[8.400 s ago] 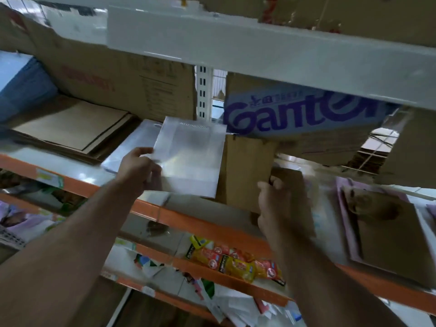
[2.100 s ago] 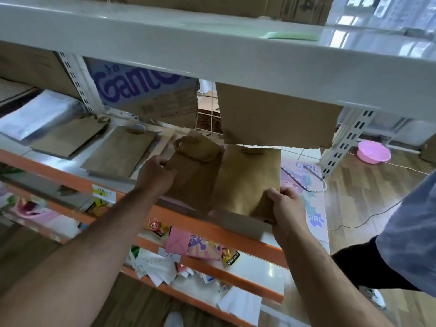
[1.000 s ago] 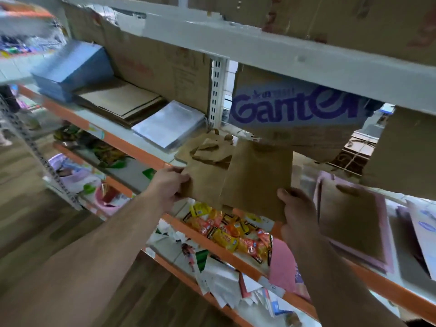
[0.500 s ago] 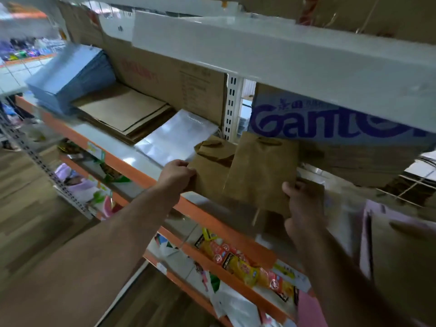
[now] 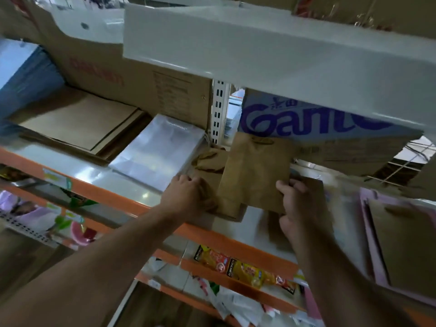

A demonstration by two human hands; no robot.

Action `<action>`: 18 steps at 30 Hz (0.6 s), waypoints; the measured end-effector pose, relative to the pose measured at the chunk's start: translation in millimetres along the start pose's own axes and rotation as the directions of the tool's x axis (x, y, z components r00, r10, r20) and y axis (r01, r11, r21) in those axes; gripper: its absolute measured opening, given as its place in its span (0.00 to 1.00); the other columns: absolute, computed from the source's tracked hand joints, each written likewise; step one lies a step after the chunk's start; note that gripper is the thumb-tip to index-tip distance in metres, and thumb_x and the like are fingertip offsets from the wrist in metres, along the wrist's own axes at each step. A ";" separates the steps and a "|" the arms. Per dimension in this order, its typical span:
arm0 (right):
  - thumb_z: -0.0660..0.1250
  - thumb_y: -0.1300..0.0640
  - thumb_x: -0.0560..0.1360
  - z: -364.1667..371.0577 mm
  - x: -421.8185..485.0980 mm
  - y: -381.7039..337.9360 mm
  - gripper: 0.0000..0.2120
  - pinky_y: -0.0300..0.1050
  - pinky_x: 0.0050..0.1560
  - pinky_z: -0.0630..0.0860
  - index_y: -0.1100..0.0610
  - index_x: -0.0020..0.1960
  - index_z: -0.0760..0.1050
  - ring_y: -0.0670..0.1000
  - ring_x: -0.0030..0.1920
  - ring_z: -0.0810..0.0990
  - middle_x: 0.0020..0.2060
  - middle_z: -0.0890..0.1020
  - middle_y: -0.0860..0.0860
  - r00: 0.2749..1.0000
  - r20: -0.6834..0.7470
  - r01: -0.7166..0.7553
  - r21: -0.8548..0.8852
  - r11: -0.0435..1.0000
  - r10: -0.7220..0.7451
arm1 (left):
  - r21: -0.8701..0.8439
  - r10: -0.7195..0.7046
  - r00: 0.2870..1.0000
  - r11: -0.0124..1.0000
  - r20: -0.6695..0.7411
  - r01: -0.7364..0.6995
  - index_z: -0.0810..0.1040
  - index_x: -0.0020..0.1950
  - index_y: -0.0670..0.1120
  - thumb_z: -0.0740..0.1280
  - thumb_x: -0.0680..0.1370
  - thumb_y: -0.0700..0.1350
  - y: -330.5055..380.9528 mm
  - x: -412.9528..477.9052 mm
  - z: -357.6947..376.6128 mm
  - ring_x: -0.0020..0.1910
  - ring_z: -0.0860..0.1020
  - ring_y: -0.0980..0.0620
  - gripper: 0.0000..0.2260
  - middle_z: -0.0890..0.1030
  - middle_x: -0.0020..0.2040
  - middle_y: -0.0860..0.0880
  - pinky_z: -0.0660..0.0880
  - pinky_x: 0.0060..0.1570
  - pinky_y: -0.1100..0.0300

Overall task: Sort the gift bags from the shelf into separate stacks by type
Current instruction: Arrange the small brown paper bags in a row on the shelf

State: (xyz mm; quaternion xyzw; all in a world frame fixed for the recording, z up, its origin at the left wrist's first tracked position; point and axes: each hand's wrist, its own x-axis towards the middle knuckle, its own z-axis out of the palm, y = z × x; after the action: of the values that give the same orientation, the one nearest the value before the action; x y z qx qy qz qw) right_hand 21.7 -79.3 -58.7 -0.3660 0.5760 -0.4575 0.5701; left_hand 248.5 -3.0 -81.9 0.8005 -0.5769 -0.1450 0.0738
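At the orange front lip of the shelf (image 5: pixel 106 195) the left hand (image 5: pixel 186 197) clasps a crumpled small kraft bag (image 5: pixel 207 161); just right, the right hand (image 5: pixel 299 201) pinches only the bottom corner of a second kraft bag (image 5: pixel 257 171), held up tilted. So thin a hold may let it fold or slip over the lip, and a nudge could skew the silver bag stack (image 5: pixel 158 156) just beyond on the left.
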 end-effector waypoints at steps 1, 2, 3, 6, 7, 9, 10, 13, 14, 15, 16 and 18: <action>0.69 0.60 0.78 4.9 -3.4 1.7 0.06 0.51 0.50 0.78 0.50 0.46 0.77 0.55 0.49 0.82 0.50 0.83 0.55 1.000 -0.021 -0.002 0.006 1.000 0.002 | -0.014 0.027 1.000 1.000 0.011 -0.027 0.72 0.68 0.56 0.69 0.71 0.69 -1.9 1.9 -2.7 0.61 0.70 0.45 0.31 0.74 0.62 0.48 0.74 0.56 0.53; 0.68 0.61 0.78 8.2 -5.9 4.2 0.06 0.51 0.49 0.78 0.50 0.46 0.77 0.54 0.48 0.82 0.48 0.83 0.54 0.999 -0.043 -0.003 0.017 1.000 0.004 | -0.029 0.057 0.998 0.998 0.023 -0.056 0.72 0.67 0.54 0.70 0.70 0.68 -5.8 6.1 -4.9 0.60 0.72 0.45 0.30 0.76 0.61 0.48 0.74 0.54 0.53; 0.68 0.62 0.78 12.5 -8.6 6.7 0.07 0.50 0.47 0.79 0.51 0.46 0.76 0.53 0.46 0.82 0.46 0.83 0.53 0.998 -0.061 -0.013 0.037 0.999 0.015 | -0.037 0.080 0.996 0.996 0.033 -0.079 0.71 0.66 0.52 0.71 0.71 0.66 -10.9 8.9 -8.4 0.58 0.75 0.45 0.29 0.77 0.60 0.47 0.75 0.52 0.54; 0.68 0.62 0.78 25.9 -16.2 18.0 0.05 0.53 0.52 0.80 0.52 0.50 0.78 0.53 0.48 0.82 0.48 0.84 0.53 0.991 -0.122 -0.037 0.076 0.996 0.046 | -0.061 0.170 0.982 0.984 0.080 -0.165 0.70 0.63 0.47 0.74 0.72 0.57 -28.5 6.0 -23.9 0.53 0.77 0.46 0.26 0.78 0.57 0.46 0.76 0.49 0.54; 0.69 0.61 0.78 32.2 -19.8 20.9 0.06 0.54 0.54 0.80 0.53 0.54 0.78 0.54 0.50 0.82 0.50 0.83 0.54 0.988 -0.141 -0.052 0.089 0.995 0.064 | -0.042 0.208 0.973 0.978 0.103 -0.205 0.71 0.60 0.47 0.75 0.72 0.57 -35.9 1.4 -29.4 0.51 0.77 0.47 0.24 0.78 0.56 0.47 0.76 0.48 0.55; 0.69 0.61 0.78 46.1 -24.7 26.1 0.12 0.53 0.52 0.80 0.56 0.61 0.77 0.56 0.52 0.82 0.53 0.83 0.55 0.983 -0.162 -0.071 0.116 0.991 0.089 | -0.010 0.279 0.950 0.960 0.141 -0.280 0.72 0.53 0.50 0.74 0.73 0.55 -52.3 -9.2 -39.0 0.48 0.75 0.50 0.17 0.77 0.52 0.49 0.73 0.45 0.57; 0.69 0.61 0.78 54.0 -27.6 26.9 0.11 0.50 0.49 0.80 0.56 0.60 0.78 0.56 0.52 0.82 0.53 0.83 0.55 0.984 -0.152 -0.076 0.119 0.990 0.093 | -0.005 0.300 0.940 0.953 0.161 -0.303 0.72 0.50 0.50 0.74 0.73 0.55 -60.8 -13.2 -42.6 0.47 0.75 0.51 0.14 0.77 0.50 0.50 0.73 0.44 0.58; 0.69 0.60 0.78 79.7 -29.8 29.9 0.04 0.50 0.46 0.80 0.53 0.51 0.80 0.55 0.50 0.83 0.50 0.85 0.53 0.986 -0.117 -0.109 0.091 0.990 0.120 | 0.025 0.344 0.920 0.935 0.186 -0.355 0.82 0.50 0.48 0.72 0.74 0.57 -81.6 -14.5 -44.4 0.45 0.79 0.49 0.14 0.80 0.48 0.48 0.77 0.42 0.57; 0.70 0.59 0.77 87.2 -27.6 32.6 0.03 0.54 0.50 0.81 0.52 0.50 0.80 0.55 0.51 0.84 0.50 0.85 0.53 0.987 -0.120 -0.102 0.065 0.993 0.110 | 0.036 0.366 0.913 0.925 0.181 -0.378 0.83 0.51 0.48 0.72 0.74 0.57 -84.8 -13.5 -43.9 0.46 0.80 0.48 0.13 0.80 0.49 0.48 0.78 0.43 0.57; 0.71 0.58 0.76 93.6 -26.0 35.4 0.02 0.59 0.54 0.81 0.53 0.48 0.81 0.56 0.51 0.84 0.49 0.86 0.53 0.987 -0.132 -0.088 0.009 0.996 0.089 | 0.042 0.380 0.907 0.918 0.182 -0.393 0.84 0.52 0.49 0.72 0.74 0.55 -87.0 -12.7 -42.8 0.46 0.80 0.48 0.13 0.81 0.49 0.48 0.79 0.45 0.57; 0.72 0.57 0.75 99.4 -25.8 37.1 0.01 0.62 0.57 0.81 0.54 0.45 0.80 0.56 0.51 0.84 0.46 0.86 0.53 0.985 -0.158 -0.076 -0.070 0.995 0.064 | 0.034 0.387 0.903 0.916 0.185 -0.400 0.84 0.52 0.49 0.73 0.74 0.54 -87.7 -12.2 -42.7 0.46 0.81 0.48 0.11 0.81 0.49 0.48 0.80 0.46 0.55; 0.74 0.53 0.71 107.2 -30.3 37.5 0.07 0.58 0.55 0.82 0.56 0.42 0.80 0.55 0.48 0.84 0.43 0.85 0.52 0.980 -0.201 -0.048 -0.282 0.958 -0.010 | 0.010 0.404 0.897 0.911 0.179 -0.412 0.85 0.51 0.49 0.74 0.73 0.52 -88.9 -11.1 -41.7 0.47 0.81 0.48 0.10 0.82 0.49 0.49 0.81 0.48 0.54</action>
State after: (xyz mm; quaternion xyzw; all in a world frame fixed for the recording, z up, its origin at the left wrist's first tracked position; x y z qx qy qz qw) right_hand 134.3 -50.7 -77.0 -0.3907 0.6939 -0.3987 0.4549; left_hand 338.7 34.2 -66.1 0.6478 -0.7391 -0.1816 0.0333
